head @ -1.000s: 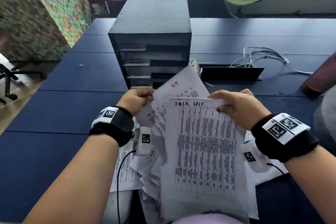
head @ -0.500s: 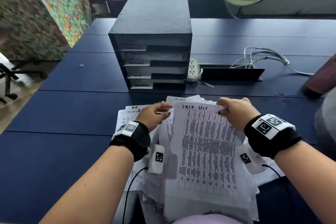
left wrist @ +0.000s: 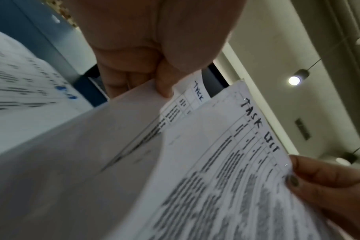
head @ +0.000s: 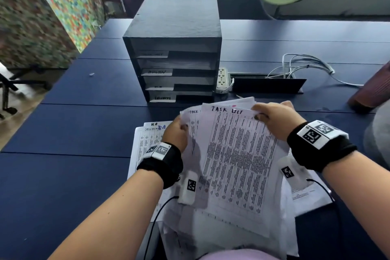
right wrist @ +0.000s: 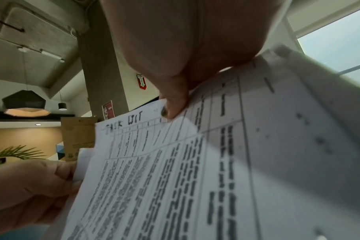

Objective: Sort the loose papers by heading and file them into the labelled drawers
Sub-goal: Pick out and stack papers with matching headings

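Note:
I hold a fanned bundle of white printed papers above the table. The top sheet (head: 236, 154) is headed "TASK LIST". My right hand (head: 272, 115) pinches its upper right corner (right wrist: 173, 112). My left hand (head: 176, 133) grips the sheets behind it at their left edge; one of them (left wrist: 197, 91) also reads "TASK". A flat pile headed "SECURITY" (head: 145, 143) lies on the table under my left wrist. The black drawer unit (head: 175, 48) stands straight ahead, with labelled slots; the bottom label (head: 162, 98) reads "SECURITY".
More loose sheets (head: 306, 194) lie on the dark blue table (head: 69, 133) at my right and near my body. A white power strip (head: 222, 80), a black cable tray (head: 268, 85) and white cables (head: 306, 65) sit right of the drawers. Chairs stand beyond the table.
My left hand has put down the sheets that it held up in front of the drawers and come back to the bundle. The "TASK LIST" sheet has tilted to the right.

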`<state>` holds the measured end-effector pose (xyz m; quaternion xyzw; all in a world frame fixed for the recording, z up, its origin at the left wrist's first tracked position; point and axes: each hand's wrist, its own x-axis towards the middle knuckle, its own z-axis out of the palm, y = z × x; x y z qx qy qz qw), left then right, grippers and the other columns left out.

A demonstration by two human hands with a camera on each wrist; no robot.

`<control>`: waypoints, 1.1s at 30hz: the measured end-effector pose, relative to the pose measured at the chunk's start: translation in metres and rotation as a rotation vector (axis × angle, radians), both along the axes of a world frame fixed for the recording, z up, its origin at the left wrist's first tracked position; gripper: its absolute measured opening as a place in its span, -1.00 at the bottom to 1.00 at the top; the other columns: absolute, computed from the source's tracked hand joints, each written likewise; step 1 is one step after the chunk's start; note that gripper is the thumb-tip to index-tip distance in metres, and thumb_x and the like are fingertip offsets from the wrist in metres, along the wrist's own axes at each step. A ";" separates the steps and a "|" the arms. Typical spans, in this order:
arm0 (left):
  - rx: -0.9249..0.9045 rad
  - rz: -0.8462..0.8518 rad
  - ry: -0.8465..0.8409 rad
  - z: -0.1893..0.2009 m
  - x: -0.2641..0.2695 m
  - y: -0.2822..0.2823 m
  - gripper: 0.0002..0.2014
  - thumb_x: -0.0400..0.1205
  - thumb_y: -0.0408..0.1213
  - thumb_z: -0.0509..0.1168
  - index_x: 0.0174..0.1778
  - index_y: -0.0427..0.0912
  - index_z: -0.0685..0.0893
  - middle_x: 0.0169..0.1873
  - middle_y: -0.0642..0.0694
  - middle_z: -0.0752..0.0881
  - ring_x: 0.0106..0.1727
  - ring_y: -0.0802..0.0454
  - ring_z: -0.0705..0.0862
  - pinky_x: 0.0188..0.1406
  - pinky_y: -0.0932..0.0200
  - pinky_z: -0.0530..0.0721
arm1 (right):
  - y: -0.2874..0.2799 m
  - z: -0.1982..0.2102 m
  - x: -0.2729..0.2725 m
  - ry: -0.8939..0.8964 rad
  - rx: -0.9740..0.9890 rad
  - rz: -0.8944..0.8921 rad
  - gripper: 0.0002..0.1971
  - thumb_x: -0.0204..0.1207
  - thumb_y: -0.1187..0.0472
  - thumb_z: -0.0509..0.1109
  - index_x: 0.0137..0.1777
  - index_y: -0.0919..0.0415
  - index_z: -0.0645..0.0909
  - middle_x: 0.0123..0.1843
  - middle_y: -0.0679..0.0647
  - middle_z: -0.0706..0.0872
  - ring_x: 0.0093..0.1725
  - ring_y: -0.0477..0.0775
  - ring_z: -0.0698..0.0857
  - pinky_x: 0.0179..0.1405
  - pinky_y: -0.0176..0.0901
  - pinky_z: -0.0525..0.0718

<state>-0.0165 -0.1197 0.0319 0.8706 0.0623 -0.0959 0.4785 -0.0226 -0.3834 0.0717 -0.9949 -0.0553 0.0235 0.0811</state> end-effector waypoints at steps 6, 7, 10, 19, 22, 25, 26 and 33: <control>-0.291 -0.173 0.097 0.020 0.009 -0.012 -0.49 0.58 -0.61 0.09 -0.14 0.13 0.77 -0.18 0.07 0.82 -0.04 -0.03 0.78 -0.09 0.08 0.74 | 0.003 0.002 0.010 -0.053 0.056 0.032 -0.80 0.64 0.14 0.17 0.16 -0.13 0.54 -0.12 -0.10 0.60 0.12 0.17 0.53 0.11 -0.08 0.21; -0.297 -0.189 0.102 0.021 0.008 -0.013 -0.49 0.57 -0.63 0.09 -0.10 0.10 0.77 -0.17 0.04 0.82 -0.04 -0.03 0.77 -0.08 0.07 0.74 | 0.003 0.000 0.011 -0.039 0.065 0.015 -0.76 0.64 0.16 0.16 0.22 -0.17 0.47 -0.11 -0.07 0.62 0.10 0.15 0.54 0.13 -0.05 0.23; -0.284 -0.244 0.120 0.017 -0.002 -0.015 -0.56 0.60 -0.60 0.09 0.00 0.01 0.73 -0.15 -0.03 0.79 -0.11 0.00 0.74 -0.18 0.17 0.68 | 0.005 -0.013 0.004 0.051 0.092 -0.021 -0.48 0.63 0.19 0.18 0.49 -0.27 0.14 -0.03 0.05 0.68 0.06 0.15 0.60 0.18 -0.01 0.23; -0.355 -0.226 0.238 -0.009 -0.017 -0.016 -0.58 0.64 -0.58 0.11 -0.06 0.02 0.75 -0.15 -0.03 0.80 -0.15 0.05 0.77 -0.27 0.19 0.76 | 0.012 -0.033 -0.009 0.044 0.004 -0.121 -0.78 0.66 0.06 0.15 0.26 -0.07 0.48 0.14 -0.02 0.60 0.21 0.05 0.46 0.14 -0.02 0.22; -0.286 -0.214 0.260 -0.015 -0.020 -0.016 -0.69 0.59 -0.58 0.10 -0.24 -0.28 0.73 -0.41 -0.07 0.73 -0.43 0.04 0.68 -0.53 0.32 0.63 | 0.010 -0.038 -0.014 -0.075 -0.045 -0.100 -0.81 0.58 0.10 0.27 0.16 -0.06 0.58 0.19 0.04 0.48 0.25 0.14 0.41 0.24 0.07 0.28; -0.222 -0.195 0.260 -0.021 -0.018 -0.012 -0.59 0.44 -0.65 0.03 -0.49 -0.21 0.68 -0.53 -0.03 0.67 -0.44 0.02 0.59 -0.39 0.26 0.58 | 0.009 -0.045 -0.019 -0.013 -0.046 0.002 -0.78 0.59 0.24 0.23 0.19 0.01 0.52 0.27 -0.01 0.51 0.30 0.08 0.48 0.48 0.10 0.11; -0.181 -0.165 0.241 -0.024 -0.015 -0.010 -0.58 0.42 -0.66 0.03 -0.51 -0.16 0.68 -0.48 0.00 0.69 -0.36 0.04 0.60 -0.28 0.24 0.57 | 0.009 -0.047 -0.022 0.040 -0.019 0.013 -0.76 0.60 0.26 0.20 0.23 0.03 0.47 0.25 -0.04 0.56 0.29 0.04 0.53 0.54 0.07 0.03; 0.032 0.100 0.208 -0.046 0.000 0.007 -0.68 0.59 -0.33 0.31 0.27 -0.12 0.60 0.24 -0.11 0.67 0.18 -0.06 0.64 0.20 0.16 0.55 | 0.018 -0.046 -0.033 0.047 0.031 0.056 -0.61 0.57 -0.07 0.26 0.38 -0.05 0.45 0.31 -0.13 0.61 0.35 -0.01 0.52 0.41 -0.07 0.25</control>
